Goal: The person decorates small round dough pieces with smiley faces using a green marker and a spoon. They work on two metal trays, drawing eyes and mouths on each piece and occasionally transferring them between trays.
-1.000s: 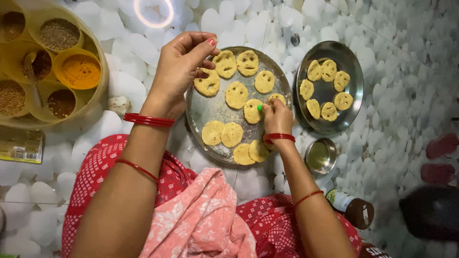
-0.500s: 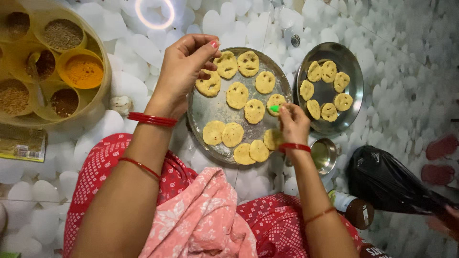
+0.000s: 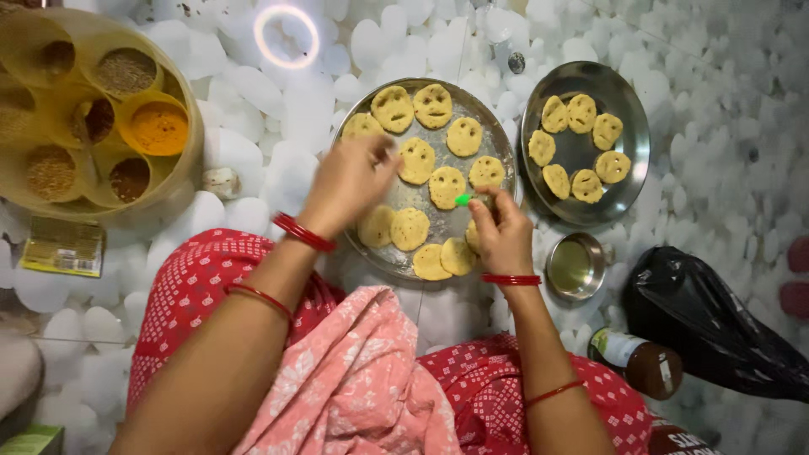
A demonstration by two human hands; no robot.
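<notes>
Head cam: right hand (image 3: 503,232) pinches a green stick (image 3: 464,200) over soft dough discs (image 3: 446,186); left hand (image 3: 350,181) hovers loosely open over the tray (image 3: 371,253). Discs look fragile, lift by edges.

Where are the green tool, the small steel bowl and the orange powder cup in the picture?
green tool (image 3: 463,200), head view, on its green tip beside the right hand's fingers.
small steel bowl (image 3: 559,254), head view, on its left rim.
orange powder cup (image 3: 158,128), head view, on the powder's middle.

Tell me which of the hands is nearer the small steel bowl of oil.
Right. The right hand is just left of the small steel bowl; the left hand is farther left, over the large round steel plate.
</notes>
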